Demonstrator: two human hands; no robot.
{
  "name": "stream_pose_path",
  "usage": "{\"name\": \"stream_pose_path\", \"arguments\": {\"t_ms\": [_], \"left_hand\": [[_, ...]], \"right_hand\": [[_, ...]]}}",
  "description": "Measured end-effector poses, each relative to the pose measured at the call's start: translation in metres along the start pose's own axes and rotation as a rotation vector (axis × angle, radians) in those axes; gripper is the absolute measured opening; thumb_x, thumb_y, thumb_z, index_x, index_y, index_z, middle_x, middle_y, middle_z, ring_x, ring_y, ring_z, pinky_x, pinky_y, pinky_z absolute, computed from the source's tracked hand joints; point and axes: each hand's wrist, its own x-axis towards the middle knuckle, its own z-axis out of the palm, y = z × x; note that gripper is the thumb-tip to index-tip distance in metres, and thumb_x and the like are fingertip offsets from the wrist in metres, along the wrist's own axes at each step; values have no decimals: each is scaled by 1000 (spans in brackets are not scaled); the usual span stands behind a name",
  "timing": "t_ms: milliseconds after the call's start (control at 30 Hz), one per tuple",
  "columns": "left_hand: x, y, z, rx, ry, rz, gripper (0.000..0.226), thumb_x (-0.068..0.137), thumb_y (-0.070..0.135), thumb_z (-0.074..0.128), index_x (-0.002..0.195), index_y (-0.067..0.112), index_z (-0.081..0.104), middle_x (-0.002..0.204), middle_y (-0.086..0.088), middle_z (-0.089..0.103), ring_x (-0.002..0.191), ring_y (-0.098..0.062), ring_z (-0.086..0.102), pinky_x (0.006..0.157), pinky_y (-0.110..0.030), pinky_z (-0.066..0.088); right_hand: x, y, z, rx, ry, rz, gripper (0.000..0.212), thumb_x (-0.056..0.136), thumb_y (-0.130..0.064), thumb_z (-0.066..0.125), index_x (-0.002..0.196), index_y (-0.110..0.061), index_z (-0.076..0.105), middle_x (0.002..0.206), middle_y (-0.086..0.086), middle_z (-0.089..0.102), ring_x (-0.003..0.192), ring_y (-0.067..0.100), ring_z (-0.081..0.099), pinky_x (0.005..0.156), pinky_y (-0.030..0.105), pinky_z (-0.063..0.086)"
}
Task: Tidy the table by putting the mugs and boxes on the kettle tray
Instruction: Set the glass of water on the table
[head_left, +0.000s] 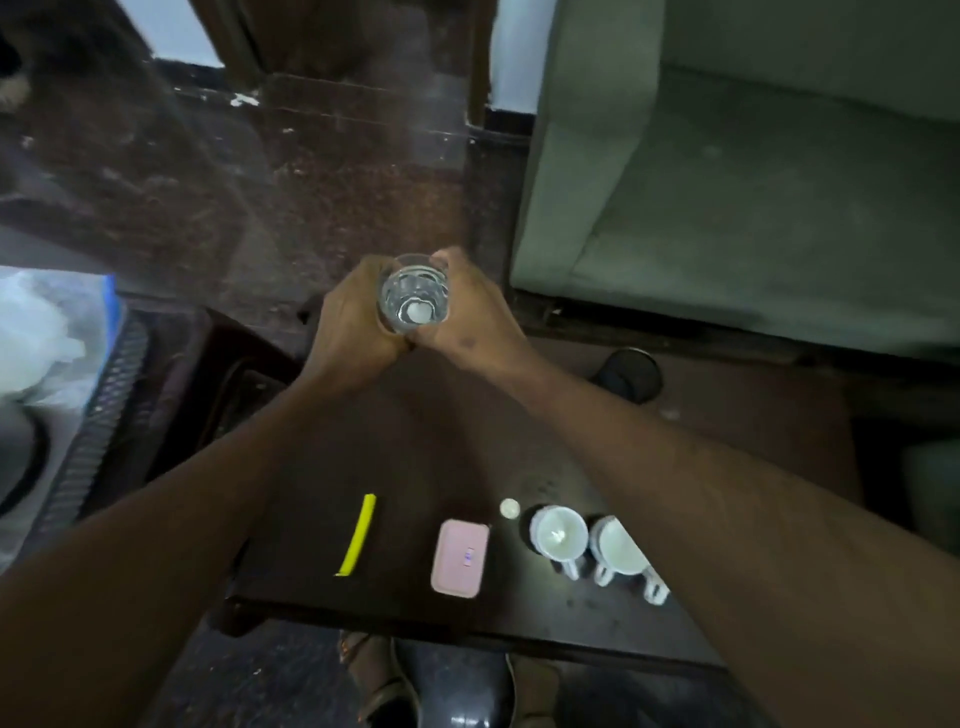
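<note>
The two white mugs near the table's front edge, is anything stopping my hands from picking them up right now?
Yes: both hands, left hand and right hand, grip a clear glass. The mugs themselves stand uncovered.

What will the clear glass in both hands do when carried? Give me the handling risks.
The glass looks smooth and clear, so it is probably slippery and breakable. The left hand and the right hand both wrap round it, which suits that. There seems to be liquid inside, so it may feel heavy and spill if tilted.
</note>
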Motion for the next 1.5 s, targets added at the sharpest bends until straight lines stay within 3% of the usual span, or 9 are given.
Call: {"name": "stream_pose_path", "arguments": {"t_ms": [67,133,267,367,567,1100,1200,1333,1500], "left_hand": [[1,22,26,6,-83,17,67,73,30,81,102,80,47,91,63,50,84,44,43,70,4,39],[1,33,54,-1,-126,29,64,72,28,81,101,75,50,88,54,58,82,40,48,70,5,39],[-1,40,108,-35,-210,7,40,69,49,74,103,58,55,95,17,70,93,-1,69,79,-26,53],[-1,42,138,-15,-287,9,57,63,60,69,113,35,55,100,11,69,97,-10,68,84,-34,55],[-3,29,182,118,-410,33,64,76,30,85,127,9,52,121,-8,68,112,-38,66,90,-49,52],[-2,-7,203,205,-416,44,60,79,28,83,127,7,53,121,-9,67,107,-36,66,79,-35,42],[-2,-3,202,194,-424,30,60,82,28,82,129,6,52,124,-10,65,111,-36,65,86,-40,48],[-5,0,194,213,-457,14,80,79,28,86,144,8,45,137,-12,59,125,-37,60,101,-46,49],[-7,-16,158,289,-463,-1,101,75,9,79,162,7,27,152,-17,49,139,-36,52,110,-49,46]], "right_hand": [[-10,29,-16,-6,18,39,69,76,-23,87,132,-8,49,125,9,66,113,24,64,93,32,49],[-20,57,-29,-25,34,71,64,79,-22,85,131,-8,50,125,9,66,114,25,64,92,31,48],[-35,105,-44,-84,14,117,75,79,-24,83,142,-11,46,135,11,61,124,28,59,95,30,45],[-44,135,-50,-124,26,160,71,76,-29,85,134,-15,49,128,9,63,117,29,62,84,27,44],[-53,171,-36,-270,-2,213,78,75,-20,86,137,-16,41,133,12,55,120,41,60,94,46,53],[-38,195,-11,-351,-86,206,85,78,-18,87,146,-8,37,147,16,48,131,41,55,105,50,49],[-39,196,-12,-365,-92,187,85,80,-20,86,147,-8,36,149,16,46,134,41,52,104,49,48],[-43,188,-14,-387,-123,135,115,80,-27,88,163,-5,10,163,18,27,146,38,41,114,45,41],[-41,170,-26,-410,-57,14,109,82,-32,82,161,1,15,165,19,23,152,35,28,123,39,28]]}}
